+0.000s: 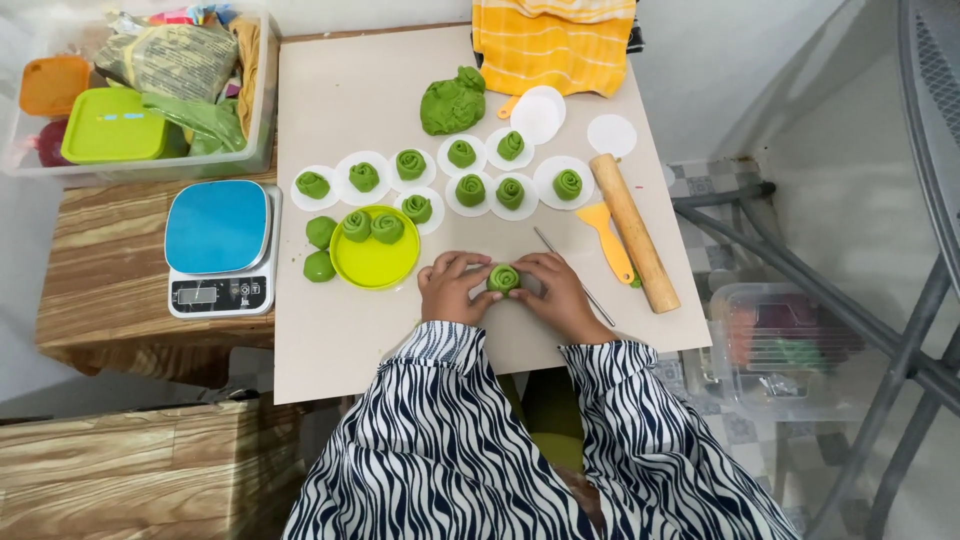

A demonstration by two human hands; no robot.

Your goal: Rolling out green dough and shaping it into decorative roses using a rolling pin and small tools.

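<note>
Hands point(505, 290) cup dough rose point(503, 278).

Upper left: clear storage bin point(262, 95) holds a crinkled yellow-grey plastic packet point(170, 58) and a green bag point(200, 118). Left of centre: kitchen scale point(220, 248), blue top, small grey rectangular display point(196, 294) on its front edge.
</note>
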